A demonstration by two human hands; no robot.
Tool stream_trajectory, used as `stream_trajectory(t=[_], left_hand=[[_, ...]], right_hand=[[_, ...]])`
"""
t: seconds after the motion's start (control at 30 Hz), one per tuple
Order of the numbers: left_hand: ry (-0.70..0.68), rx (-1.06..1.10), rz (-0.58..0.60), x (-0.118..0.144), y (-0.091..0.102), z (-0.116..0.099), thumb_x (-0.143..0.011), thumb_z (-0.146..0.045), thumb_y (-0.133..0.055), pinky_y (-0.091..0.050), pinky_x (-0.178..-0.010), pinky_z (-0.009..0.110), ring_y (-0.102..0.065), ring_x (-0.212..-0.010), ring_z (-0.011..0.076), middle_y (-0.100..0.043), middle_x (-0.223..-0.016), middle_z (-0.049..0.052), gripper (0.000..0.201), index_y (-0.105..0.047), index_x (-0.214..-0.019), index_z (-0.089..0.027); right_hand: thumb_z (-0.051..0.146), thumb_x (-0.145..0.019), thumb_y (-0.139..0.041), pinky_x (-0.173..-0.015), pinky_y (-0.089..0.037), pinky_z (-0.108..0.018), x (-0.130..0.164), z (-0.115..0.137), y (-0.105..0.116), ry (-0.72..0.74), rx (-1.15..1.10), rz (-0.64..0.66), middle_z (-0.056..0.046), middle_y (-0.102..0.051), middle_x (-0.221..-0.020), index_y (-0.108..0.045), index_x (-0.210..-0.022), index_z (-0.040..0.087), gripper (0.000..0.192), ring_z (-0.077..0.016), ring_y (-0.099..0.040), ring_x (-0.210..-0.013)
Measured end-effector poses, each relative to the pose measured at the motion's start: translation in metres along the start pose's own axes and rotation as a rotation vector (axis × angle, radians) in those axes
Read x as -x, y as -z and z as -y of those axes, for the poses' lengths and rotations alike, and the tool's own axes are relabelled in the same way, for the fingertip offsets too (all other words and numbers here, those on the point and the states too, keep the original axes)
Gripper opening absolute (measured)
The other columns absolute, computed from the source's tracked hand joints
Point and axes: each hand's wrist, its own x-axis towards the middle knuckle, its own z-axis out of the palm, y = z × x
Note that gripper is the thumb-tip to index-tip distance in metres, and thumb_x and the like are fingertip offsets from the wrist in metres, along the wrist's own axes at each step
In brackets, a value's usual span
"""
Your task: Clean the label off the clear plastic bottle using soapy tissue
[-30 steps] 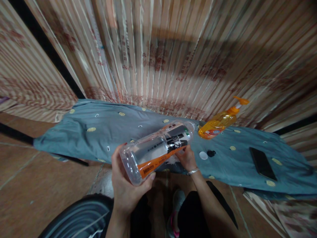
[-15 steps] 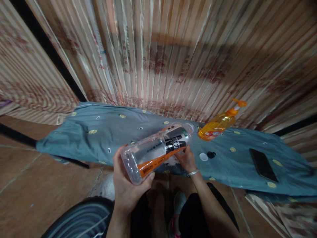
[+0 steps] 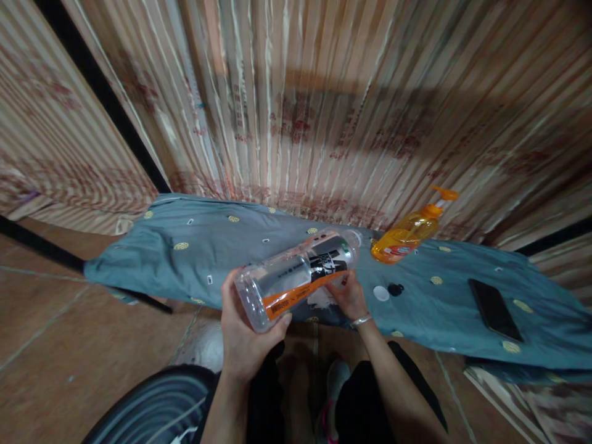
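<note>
Nearest the camera: dark-clad legs and a pink-trimmed shoe on the brown tile floor, striped dark grey fabric at lower left. Left hand wraps the base end of a clear plastic bottle with an orange-and-black label, thumb on one side, fingers curled round the underside. Bottle is lying nearly horizontal in the air, base toward the camera, neck pointing away and right, above the near edge of the table. Right hand grips the bottle from below near the label end, fingers closed on it; silver bracelet on that wrist. Table is covered by a grey-blue cloth with small yellow dots. On the cloth, just right of the right hand: small white round cap, small black object beside it, too small to identify. Further right, flat black phone. Beyond the bottle neck, orange pump bottle of liquid. Behind it all, a pleated pink-beige curtain.
</note>
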Motion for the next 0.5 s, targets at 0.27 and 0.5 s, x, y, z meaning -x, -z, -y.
stream_trajectory(t=[0.27,0.5], left_hand=[[0.042,0.005,-0.035,0.007,-0.004,-0.005,-0.061,-0.044,-0.092,-0.063,-0.091,0.043,-0.075,-0.107,0.0295,-0.070,-0.118,0.009,0.081,-0.055,-0.130,-0.023],[0.057,-0.034,0.070,0.011,0.007,0.003,-0.063,-0.036,-0.097,-0.063,-0.096,0.042,-0.075,-0.115,0.0310,-0.070,-0.126,0.010,0.088,-0.052,-0.138,-0.024]], right_hand=[[0.053,-0.072,-0.076,-0.076,-0.063,-0.050,0.000,0.003,0.003,0.032,-0.032,0.010,-0.003,-0.069,-0.084,-0.042,-0.095,0.031,0.047,-0.0325,-0.074,-0.079],[0.057,-0.069,-0.071,-0.074,-0.062,-0.052,0.000,0.002,0.001,0.016,-0.068,0.007,-0.003,-0.068,-0.082,-0.042,-0.094,0.031,0.047,-0.0336,-0.073,-0.078]])
